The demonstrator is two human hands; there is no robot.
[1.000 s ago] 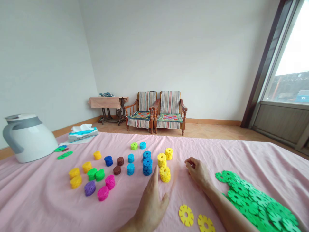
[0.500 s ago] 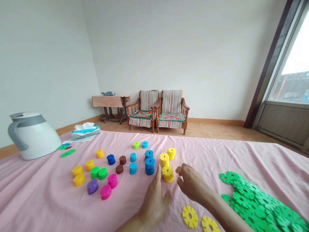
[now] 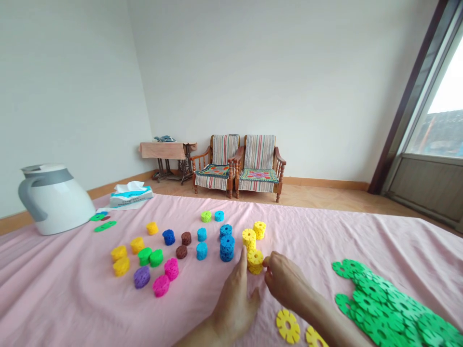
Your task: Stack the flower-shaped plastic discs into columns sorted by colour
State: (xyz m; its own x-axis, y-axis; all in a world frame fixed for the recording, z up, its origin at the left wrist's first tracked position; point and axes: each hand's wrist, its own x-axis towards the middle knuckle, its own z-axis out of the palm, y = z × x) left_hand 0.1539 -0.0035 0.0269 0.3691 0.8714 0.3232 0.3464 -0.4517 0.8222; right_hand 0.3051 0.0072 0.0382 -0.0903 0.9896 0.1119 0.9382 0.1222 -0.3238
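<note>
Near the front of the cloth stands a stack of yellow flower-shaped discs. My left hand is alongside its left side, fingers pointing forward and thumb held apart, with nothing in the grasp. On the right side of the same stack, my right hand is curled, its fingertips at the edge of the discs. I see nothing held in it. Just behind are another yellow stack and a third yellow stack. Two loose yellow discs lie near my right forearm, one of them flat and the other partly covered by the arm.
Green discs lie heaped at the right. Leftward stand several stacks: blue, light blue, brown, pink, purple. A white jug and tissue pack sit at the far left of the pink cloth.
My right hand has moved in against the yellow stack, its fingers curling more. My left hand stays beside the stack. The whole view has shifted slightly.
</note>
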